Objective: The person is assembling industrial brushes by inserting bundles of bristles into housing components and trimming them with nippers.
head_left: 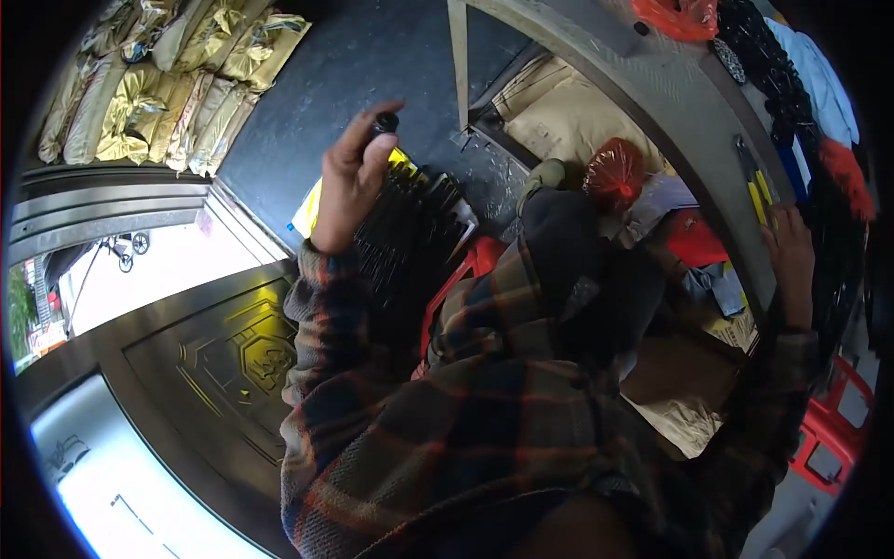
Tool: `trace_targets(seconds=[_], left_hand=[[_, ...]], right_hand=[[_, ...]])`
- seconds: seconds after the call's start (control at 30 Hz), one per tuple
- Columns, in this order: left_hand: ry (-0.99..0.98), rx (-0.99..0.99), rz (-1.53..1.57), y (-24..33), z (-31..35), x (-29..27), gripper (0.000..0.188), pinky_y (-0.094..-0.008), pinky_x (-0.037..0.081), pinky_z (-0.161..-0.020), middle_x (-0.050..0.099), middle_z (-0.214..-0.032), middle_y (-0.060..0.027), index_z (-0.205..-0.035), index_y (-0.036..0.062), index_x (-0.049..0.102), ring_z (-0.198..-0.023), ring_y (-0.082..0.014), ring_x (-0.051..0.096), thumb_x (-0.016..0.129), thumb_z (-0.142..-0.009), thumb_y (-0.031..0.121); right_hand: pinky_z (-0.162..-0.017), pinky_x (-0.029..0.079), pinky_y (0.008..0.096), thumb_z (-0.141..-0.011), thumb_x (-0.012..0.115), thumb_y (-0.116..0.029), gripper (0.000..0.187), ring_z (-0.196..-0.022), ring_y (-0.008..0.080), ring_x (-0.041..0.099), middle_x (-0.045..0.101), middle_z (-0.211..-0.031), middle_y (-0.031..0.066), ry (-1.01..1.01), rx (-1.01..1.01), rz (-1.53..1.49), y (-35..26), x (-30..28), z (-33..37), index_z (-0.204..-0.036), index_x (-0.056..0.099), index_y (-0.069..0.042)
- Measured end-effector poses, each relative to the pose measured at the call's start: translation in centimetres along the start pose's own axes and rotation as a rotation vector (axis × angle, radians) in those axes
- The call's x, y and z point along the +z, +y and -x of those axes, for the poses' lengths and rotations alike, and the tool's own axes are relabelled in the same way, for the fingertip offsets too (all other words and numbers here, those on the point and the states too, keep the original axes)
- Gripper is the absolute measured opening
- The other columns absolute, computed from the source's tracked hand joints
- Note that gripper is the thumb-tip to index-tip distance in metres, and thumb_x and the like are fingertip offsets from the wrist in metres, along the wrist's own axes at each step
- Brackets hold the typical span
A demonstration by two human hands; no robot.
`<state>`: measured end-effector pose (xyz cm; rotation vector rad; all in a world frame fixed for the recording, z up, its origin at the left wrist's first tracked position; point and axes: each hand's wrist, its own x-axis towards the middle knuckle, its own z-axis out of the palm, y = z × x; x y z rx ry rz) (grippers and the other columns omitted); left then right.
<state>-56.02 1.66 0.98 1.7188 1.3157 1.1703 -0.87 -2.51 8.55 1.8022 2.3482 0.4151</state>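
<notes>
Raised above the dark floor, my left hand [346,182] pinches a small black cylindrical piece [385,122] between thumb and forefinger. Just below it lies a pile of black, shiny, slender pieces [400,219] in a yellow and white bag [307,210]. My right hand [792,256] is on the bench at the right, its fingers at the end of pliers [756,191] with yellow and black handles. The fingers look closed on a handle. Beyond them, a heap of black pieces [778,79] covers the bench's far side.
The bench edge [643,84] curves past my knees. Under it sit a red plastic bag [615,172] and a tan sack [559,112]. Red stools stand at my left [480,261] and right [838,429]. Stacked sacks [168,84] and a dark door [233,363] are on the left.
</notes>
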Motion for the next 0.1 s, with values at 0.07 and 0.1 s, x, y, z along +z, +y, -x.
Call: trace_targets(seconds=[0.07,0.1], left_hand=[[-0.104,-0.15,-0.108,-7.9,0.0,2.3,0.03,-0.0264,0.043,-0.075,0.06,-0.084,-0.0092,-0.109,0.0027,0.056,-0.081,-0.0144,0.055,0.057,-0.086,0.023],[-0.17,-0.234,-0.305,-8.6,-0.3,4.0,0.031,-0.0308,0.042,-0.084,0.063,-0.095,-0.0164,-0.109,0.0029,0.057,-0.094,-0.0211,0.058,0.058,-0.086,0.023]], right_hand=[[-0.082,0.042,0.0358,-0.08,0.058,-0.018,0.032,-0.1,0.0295,0.051,0.048,-0.11,0.0097,-0.122,0.124,-0.008,0.6,-1.9,2.6,-0.108,0.047,-0.009],[-0.082,0.042,0.0358,-0.08,0.058,-0.018,0.032,-0.1,0.0295,0.051,0.048,-0.11,0.0097,-0.142,0.179,0.013,0.9,-2.6,4.7,-0.108,0.047,-0.009]])
